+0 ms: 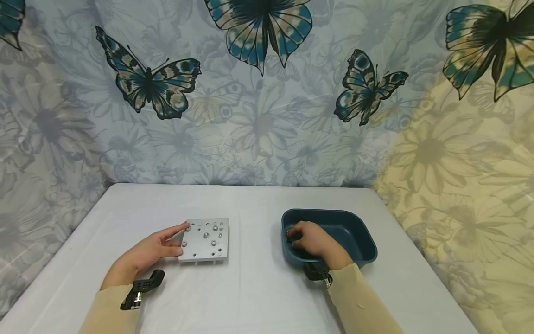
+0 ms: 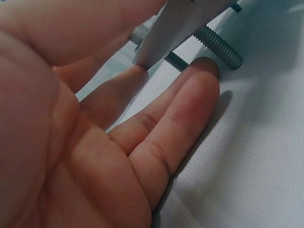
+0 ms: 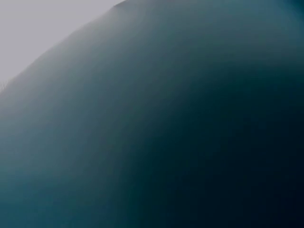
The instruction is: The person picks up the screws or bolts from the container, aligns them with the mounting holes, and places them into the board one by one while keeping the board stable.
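My left hand point(image 1: 152, 250) is at the left edge of a silver metal plate point(image 1: 199, 250) with holes and several bolts set in it. Up close in the left wrist view, fingers point(image 2: 185, 111) reach beneath the plate point(image 2: 173, 28), beside a threaded bolt shank point(image 2: 218, 47), while others meet its edge and upper side. The plate stands raised on such shanks. Inside the left end of a dark blue plastic bin point(image 1: 350, 232), my right hand point(image 1: 313, 239) reaches down with bent fingers. A small dark thing shows at its fingertips; whether they hold it I cannot tell.
A white cloth point(image 1: 250, 297) covers the table, with the bin to the right of the plate. Behind the table hangs a butterfly-print curtain point(image 1: 263, 120). Each wrist wears a black camera mount point(image 1: 143, 285). Only blurred blue bin wall point(image 3: 95, 109) and a pale corner fill the right wrist view.
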Motion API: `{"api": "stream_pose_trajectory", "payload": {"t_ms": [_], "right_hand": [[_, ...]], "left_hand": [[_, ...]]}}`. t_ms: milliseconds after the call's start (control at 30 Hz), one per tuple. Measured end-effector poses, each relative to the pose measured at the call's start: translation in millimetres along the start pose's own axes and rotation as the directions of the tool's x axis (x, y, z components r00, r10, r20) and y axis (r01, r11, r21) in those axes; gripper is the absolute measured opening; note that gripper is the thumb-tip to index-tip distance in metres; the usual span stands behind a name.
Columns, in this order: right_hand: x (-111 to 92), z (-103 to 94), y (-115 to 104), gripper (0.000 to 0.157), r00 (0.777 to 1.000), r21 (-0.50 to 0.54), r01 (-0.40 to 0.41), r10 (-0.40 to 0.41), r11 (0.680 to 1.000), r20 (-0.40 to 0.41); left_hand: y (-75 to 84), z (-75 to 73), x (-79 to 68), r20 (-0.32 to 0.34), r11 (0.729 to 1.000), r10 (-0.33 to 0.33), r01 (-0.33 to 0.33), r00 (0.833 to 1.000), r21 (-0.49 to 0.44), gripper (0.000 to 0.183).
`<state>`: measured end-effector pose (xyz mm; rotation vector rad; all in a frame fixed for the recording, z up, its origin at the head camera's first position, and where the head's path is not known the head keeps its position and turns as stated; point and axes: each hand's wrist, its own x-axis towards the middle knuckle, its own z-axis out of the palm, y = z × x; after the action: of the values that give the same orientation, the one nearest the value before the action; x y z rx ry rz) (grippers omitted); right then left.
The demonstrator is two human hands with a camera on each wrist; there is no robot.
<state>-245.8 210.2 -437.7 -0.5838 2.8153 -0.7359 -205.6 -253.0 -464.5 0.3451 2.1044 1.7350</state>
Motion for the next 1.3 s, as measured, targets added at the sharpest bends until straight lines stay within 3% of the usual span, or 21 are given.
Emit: {"api": "stream_pose_trajectory", "payload": {"t_ms": [367,733,933,1100,1200,1300], "right_hand": [[2.5,3.5,-2.5,0.016,0.995,-0.154,0.044,-0.056,0.987,-0.077],[1.0,-0.4,-6.0,0.014,0.996,-0.159,-0.012,-0.002,0.987,-0.089],[-5.9,-7.5,-1.5,0.015,0.987,0.008,-0.022,0.023,1.0,-0.156],[-12.0,-18.7,-0.8,0.02,0.975,0.19,-0.043,0.083,0.981,-0.207],[-12.5,-25.3,-3.1,0.023,0.962,0.35,-0.08,0.165,0.933,-0.219],[-10.2,-30.0,-7.4,0.027,0.946,0.522,-0.091,0.237,0.848,-0.221]], "left_hand": [[0.9,-2.2,2.0,-0.007,1.0,-0.008,0.008,1.0,0.005,0.085],[-0.1,-2.6,1.3,0.001,1.0,0.003,-0.003,1.0,-0.008,0.084],[-3.7,-1.9,0.1,0.021,0.999,0.008,-0.007,1.0,-0.049,0.084],[-4.3,-1.5,-0.1,0.03,0.998,0.011,-0.009,0.999,-0.065,0.083],[-3.4,-1.5,0.7,0.025,0.998,0.015,-0.013,1.0,-0.068,0.083],[-2.4,-1.6,2.4,0.026,0.997,0.017,-0.015,1.0,-0.074,0.083]]}}
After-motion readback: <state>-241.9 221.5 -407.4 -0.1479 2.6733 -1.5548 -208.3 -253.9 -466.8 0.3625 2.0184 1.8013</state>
